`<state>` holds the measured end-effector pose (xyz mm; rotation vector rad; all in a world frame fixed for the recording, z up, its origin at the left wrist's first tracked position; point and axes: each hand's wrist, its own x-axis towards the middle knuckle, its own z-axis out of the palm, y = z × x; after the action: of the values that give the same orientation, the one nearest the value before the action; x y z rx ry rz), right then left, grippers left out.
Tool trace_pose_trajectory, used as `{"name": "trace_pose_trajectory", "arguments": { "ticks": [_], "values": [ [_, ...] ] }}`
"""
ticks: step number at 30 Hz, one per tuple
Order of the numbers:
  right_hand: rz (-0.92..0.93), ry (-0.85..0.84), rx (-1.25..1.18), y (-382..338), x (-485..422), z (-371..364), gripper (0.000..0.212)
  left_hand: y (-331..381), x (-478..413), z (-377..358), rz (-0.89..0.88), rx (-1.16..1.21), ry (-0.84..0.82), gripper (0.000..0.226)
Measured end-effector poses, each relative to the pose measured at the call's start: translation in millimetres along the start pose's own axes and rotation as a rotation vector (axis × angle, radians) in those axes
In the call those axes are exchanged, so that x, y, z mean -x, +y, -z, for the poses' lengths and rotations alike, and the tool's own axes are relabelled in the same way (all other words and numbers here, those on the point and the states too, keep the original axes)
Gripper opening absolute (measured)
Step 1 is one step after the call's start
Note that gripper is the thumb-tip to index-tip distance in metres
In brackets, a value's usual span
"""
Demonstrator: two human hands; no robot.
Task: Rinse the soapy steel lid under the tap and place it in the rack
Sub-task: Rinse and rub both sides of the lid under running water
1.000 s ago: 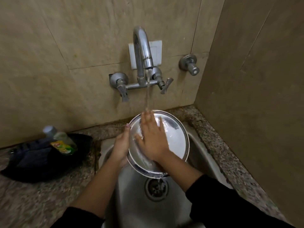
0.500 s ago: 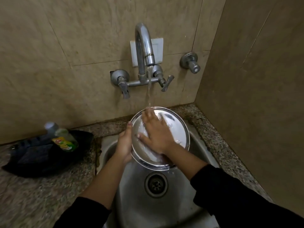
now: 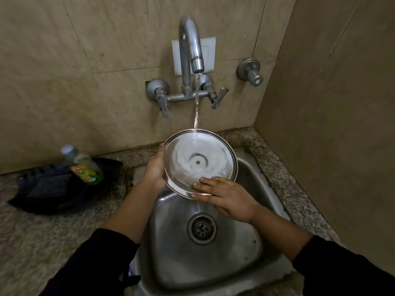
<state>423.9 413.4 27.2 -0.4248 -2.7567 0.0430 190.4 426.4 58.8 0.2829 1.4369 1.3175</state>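
The round steel lid (image 3: 199, 162) is held tilted over the sink, its inner face toward me, streaked with white soap and water. Water from the tap (image 3: 190, 50) falls onto its upper edge. My left hand (image 3: 155, 169) grips the lid's left rim from behind. My right hand (image 3: 226, 197) lies at the lid's lower right edge with the fingers spread flat on it. No rack is in view.
The steel sink (image 3: 252, 242) with its drain (image 3: 202, 228) lies below the lid. A dark tray (image 3: 53, 189) on the granite counter at left holds a green dish-soap bottle (image 3: 85, 167). Tiled walls close in behind and at right, with a separate valve (image 3: 250, 71).
My right hand has slid from the middle of the lid down to its lower edge, uncovering the lid's soapy inner face. The water now runs over the bare surface.
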Motion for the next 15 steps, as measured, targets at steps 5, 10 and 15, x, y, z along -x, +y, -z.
{"name": "trace_pose_trajectory", "arguments": {
  "ticks": [5, 10, 15],
  "values": [
    [-0.138, 0.115, 0.051, -4.3, -37.1, 14.4, 0.047, 1.6, -0.7, -30.1, 0.084, 0.022, -0.05, 0.05],
    [-0.582, 0.262, -0.427, 29.8, -59.3, 41.4, 0.027, 18.9, -6.4, -20.8, 0.13, -0.256, -0.185, 0.056],
    [-0.865, 0.383, -1.202, 69.4, -76.0, 43.2, 0.009, 16.2, -17.5, -3.0, -0.351, -0.506, -0.214, 0.049]
  ]
}}
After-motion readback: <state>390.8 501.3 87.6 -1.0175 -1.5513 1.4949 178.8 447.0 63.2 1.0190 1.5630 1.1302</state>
